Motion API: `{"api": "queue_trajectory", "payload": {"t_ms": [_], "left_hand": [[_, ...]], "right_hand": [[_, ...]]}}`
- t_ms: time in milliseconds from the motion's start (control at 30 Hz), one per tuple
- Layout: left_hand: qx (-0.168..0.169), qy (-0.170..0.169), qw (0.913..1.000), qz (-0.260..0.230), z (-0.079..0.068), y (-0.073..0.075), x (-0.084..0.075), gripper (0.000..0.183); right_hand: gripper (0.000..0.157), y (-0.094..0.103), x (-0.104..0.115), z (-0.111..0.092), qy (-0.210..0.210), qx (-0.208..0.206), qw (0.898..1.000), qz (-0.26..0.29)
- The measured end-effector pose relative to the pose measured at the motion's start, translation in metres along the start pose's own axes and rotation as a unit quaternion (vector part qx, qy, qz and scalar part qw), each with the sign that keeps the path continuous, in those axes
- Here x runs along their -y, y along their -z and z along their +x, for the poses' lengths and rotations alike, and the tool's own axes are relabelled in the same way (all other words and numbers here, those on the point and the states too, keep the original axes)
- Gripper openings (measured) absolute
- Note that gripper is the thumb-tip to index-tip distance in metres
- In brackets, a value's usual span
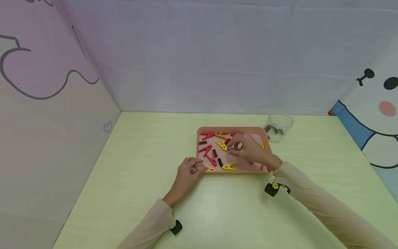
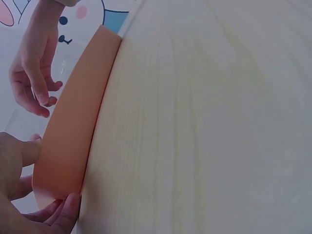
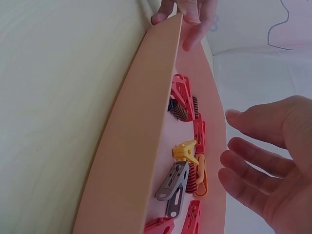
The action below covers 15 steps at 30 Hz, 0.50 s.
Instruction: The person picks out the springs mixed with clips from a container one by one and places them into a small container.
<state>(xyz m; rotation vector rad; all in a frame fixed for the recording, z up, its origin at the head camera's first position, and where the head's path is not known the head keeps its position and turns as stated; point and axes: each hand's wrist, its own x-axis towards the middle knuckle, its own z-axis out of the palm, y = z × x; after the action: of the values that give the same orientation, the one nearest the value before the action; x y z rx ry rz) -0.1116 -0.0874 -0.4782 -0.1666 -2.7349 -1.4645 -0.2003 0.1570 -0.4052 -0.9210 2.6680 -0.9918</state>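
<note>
A shallow pink tray (image 1: 234,172) holds red, yellow, orange and grey clothespins and several dark ribbed cylinders. At its near left corner my left hand (image 1: 187,175) grips the wall, thumb and fingers on either side of it. My right hand (image 1: 250,148) hovers over the tray's middle with its fingers loosely bent. The right wrist view shows a gap between thumb and fingers and nothing held. Below that hand lies a grey clothespin (image 3: 174,183), beside a yellow clothespin (image 3: 185,151) and a red ribbed cylinder (image 3: 191,179). An orange clothespin (image 3: 201,175) lies against the far wall.
Behind the tray's right end stands a clear round container (image 1: 285,131) with several dark pieces inside. The pale wooden table (image 1: 149,145) meets a plain back wall (image 1: 192,69). Printed cartoon panels flank both sides.
</note>
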Motion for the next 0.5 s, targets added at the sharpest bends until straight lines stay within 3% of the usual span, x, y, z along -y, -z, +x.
{"api": "queue_trajectory", "payload": {"t_ms": [100, 333, 500], "left_hand": [[-0.001, -0.002, 1.0, -0.002, 0.0, 0.0, 0.0, 0.036], [-0.001, -0.007, 1.0, -0.004, 0.0, 0.0, 0.001, 0.036], [-0.001, -0.003, 1.0, -0.002, 0.0, 0.0, 0.001, 0.037]], "right_hand": [[0.018, -0.002, 0.001, 0.001, -0.006, 0.006, 1.0, 0.001], [0.014, -0.009, -0.002, 0.004, 0.024, 0.01, 1.0, 0.0], [0.013, -0.013, -0.001, 0.005, 0.013, 0.021, 1.0, 0.003]]}}
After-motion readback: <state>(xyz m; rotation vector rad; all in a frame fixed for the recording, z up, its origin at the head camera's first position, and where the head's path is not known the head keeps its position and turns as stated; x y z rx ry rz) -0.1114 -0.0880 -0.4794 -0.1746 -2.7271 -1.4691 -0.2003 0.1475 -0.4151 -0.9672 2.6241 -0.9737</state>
